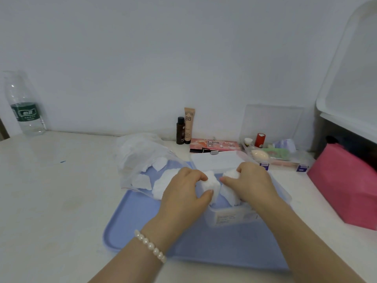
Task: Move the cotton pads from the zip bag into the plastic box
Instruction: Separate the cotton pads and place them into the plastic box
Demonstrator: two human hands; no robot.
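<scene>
Left hand point(184, 190) and right hand point(247, 183) both curled, gripping.

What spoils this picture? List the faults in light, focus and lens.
Head view: soft, even light with faint shadows; the wide lens bows the storage bin at right; both hands and the cotton pads look slightly soft; the water bottle shows small glints.

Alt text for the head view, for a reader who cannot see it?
Both hands, left and right, each hold a stack of cotton pads over a clear plastic box on a blue tray. A zip bag with more pads lies at the left.
</scene>
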